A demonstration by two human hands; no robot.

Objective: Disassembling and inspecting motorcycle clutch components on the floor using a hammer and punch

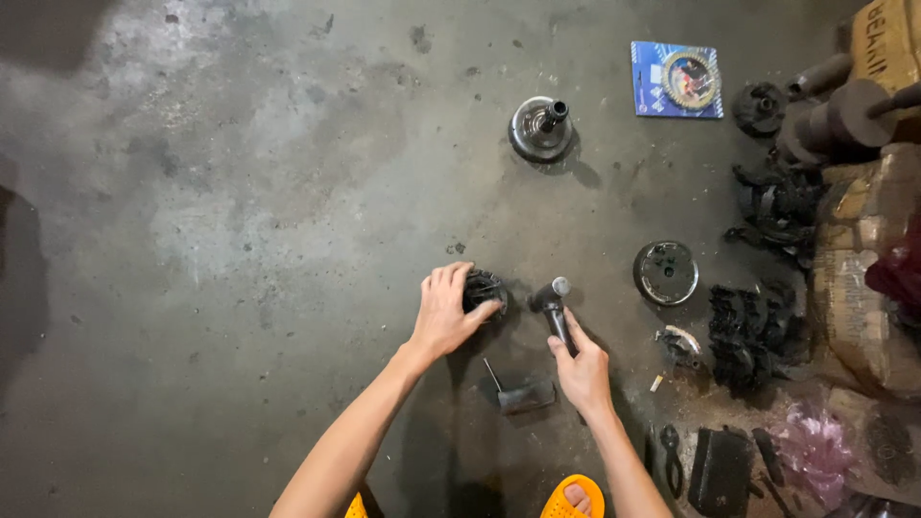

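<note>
Hammer (554,312) in the right hand (582,372) — fingers wrapped round the dark handle, its long axis running up and away from the wrist, tilting a little left, the metal head at the far end. Just to its left, close but apart, sits a round black part (485,288) on the concrete floor (240,221); the left hand (444,312) is clamped over it, fingers curled on its rim, so that hand is the nearer one. An orange sandal (574,495) shows at the bottom edge. Beyond — a flat metal disc (665,272) to the right, then a round hub with a shaft (542,128) standing upright, well apart.
</note>
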